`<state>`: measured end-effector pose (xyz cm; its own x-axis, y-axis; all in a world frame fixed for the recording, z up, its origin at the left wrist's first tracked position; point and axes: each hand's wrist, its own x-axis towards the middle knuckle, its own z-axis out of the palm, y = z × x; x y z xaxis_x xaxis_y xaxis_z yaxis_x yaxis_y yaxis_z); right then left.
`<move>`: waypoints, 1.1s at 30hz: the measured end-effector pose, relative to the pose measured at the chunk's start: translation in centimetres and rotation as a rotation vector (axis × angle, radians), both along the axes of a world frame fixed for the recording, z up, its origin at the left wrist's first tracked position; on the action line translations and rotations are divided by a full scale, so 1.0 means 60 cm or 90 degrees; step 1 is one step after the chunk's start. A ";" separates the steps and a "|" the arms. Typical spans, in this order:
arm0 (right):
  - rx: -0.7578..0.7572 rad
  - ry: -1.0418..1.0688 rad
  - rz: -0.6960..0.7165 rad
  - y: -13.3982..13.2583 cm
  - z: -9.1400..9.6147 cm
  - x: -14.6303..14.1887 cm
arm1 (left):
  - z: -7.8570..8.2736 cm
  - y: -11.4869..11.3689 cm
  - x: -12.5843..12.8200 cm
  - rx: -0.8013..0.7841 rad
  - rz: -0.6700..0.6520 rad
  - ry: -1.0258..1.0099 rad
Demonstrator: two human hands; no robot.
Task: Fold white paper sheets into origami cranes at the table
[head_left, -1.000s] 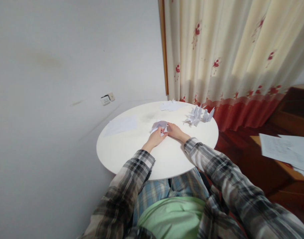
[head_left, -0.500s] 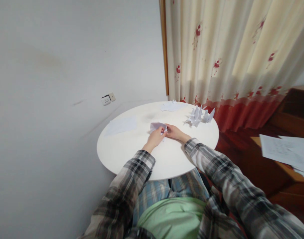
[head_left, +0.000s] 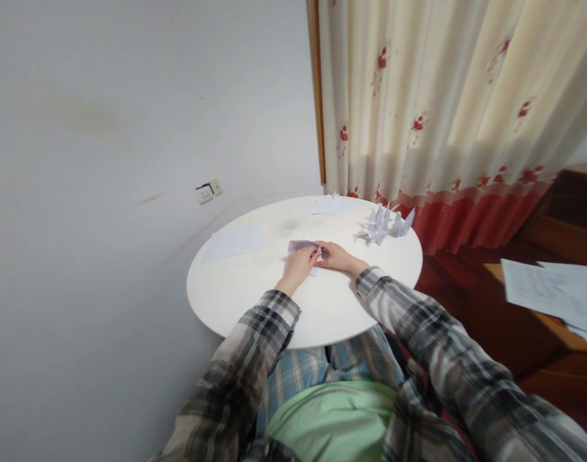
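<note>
A small piece of white folded paper lies near the middle of the round white table. My left hand presses on its near edge with fingers closed over it. My right hand pinches the same paper from the right, the fingertips of both hands meeting on it. Both arms wear plaid sleeves.
A flat white sheet lies at the table's left. More paper sits at the far edge and several folded paper cranes at the far right. A curtain hangs behind. Loose sheets rest on brown furniture at right.
The folded paper stood up more a second ago; it now lies flatter under my fingers. Both hands stayed almost in place.
</note>
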<state>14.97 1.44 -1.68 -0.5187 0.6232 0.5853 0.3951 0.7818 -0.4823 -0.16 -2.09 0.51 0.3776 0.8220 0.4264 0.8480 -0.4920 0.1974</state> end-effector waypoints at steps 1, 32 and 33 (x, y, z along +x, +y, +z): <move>0.000 -0.003 0.000 0.000 0.000 0.000 | 0.000 0.000 0.000 0.003 0.006 0.003; 0.011 -0.063 -0.075 0.004 -0.006 -0.002 | -0.001 0.001 -0.002 -0.007 0.019 -0.020; 0.010 -0.061 -0.078 0.004 -0.007 -0.002 | -0.001 0.002 -0.002 -0.010 0.024 -0.017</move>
<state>14.86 1.70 -2.09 -0.4935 0.6764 0.5468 0.5312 0.7322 -0.4263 -0.29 -1.98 0.46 0.3348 0.8422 0.4226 0.8603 -0.4561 0.2275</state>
